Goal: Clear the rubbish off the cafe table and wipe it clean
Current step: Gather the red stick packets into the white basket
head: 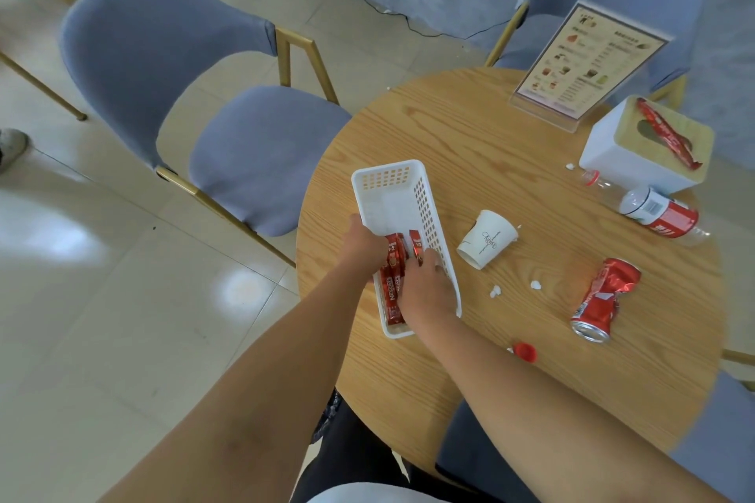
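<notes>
Hands: left hand (365,241) and right hand (427,292) both pinching coffee sachets (393,283) inside basket (402,216).
Risk: basket overhangs table (531,127) edge at 9 o'clock; a push could tip it.

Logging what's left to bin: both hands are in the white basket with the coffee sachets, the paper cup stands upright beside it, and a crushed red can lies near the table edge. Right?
Not quite. In the head view the paper cup lies tipped on its side, not upright. The rest holds: the left hand and right hand are in the white basket with the coffee sachets, and the crushed red can lies near the table edge.
</notes>
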Available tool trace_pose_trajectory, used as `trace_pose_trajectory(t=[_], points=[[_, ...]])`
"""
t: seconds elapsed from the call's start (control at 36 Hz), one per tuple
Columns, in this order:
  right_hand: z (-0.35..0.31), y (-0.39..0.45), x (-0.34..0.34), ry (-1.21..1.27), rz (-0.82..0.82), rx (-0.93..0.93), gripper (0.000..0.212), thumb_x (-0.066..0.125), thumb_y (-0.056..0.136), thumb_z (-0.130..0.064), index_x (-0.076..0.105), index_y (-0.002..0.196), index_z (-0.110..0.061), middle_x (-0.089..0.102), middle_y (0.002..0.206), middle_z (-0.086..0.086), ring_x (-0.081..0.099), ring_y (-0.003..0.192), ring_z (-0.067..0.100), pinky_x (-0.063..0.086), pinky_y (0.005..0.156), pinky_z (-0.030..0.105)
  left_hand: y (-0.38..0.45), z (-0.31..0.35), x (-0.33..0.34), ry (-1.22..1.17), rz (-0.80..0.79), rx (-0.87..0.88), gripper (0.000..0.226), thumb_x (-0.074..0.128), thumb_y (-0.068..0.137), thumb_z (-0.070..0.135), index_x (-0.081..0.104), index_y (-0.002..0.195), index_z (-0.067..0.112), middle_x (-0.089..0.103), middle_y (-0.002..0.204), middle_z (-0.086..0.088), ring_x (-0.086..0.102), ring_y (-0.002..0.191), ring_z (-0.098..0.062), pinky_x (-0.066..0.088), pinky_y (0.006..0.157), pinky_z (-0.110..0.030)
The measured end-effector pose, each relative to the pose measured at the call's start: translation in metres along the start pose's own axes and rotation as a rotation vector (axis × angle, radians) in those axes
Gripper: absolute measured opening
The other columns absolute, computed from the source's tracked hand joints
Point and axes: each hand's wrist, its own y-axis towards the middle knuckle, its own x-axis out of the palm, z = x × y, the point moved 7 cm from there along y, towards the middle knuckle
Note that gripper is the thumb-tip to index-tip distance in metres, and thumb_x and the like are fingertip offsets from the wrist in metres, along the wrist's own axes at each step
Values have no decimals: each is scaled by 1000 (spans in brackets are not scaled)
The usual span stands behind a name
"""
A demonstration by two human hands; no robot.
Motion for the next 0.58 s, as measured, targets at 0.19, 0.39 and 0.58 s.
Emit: trace_pose_trajectory(t=[0.19, 0.39, 0.58], points=[[-7, 12, -7, -41, -2, 27, 33, 55, 100, -25, 54, 127, -6, 34, 143, 15, 58, 110, 28, 49, 95, 37, -4, 2, -2, 31, 17, -4, 52, 45, 71, 30, 56, 119, 12, 69, 94, -14, 71, 73, -35, 50, 35, -35], [-7, 20, -14, 32, 0, 58, 34, 59, 97, -31, 61, 119, -5, 39, 139, 13, 58, 107, 26, 48, 92, 35, -6, 4, -1, 32, -2, -3, 53, 48, 71, 30, 54, 120, 12, 67, 95, -12, 71, 74, -34, 51, 37, -35], [-5, 17, -15, 281, 35, 94, 52, 59, 93, -30, 46, 140, -12, 54, 137, 7, 55, 122, 28, 48, 98, 38, -1, -1, 0, 32, 11, -11, 52, 45, 72, 29, 55, 121, 12, 69, 92, -13, 71, 73, -35, 50, 36, -35]])
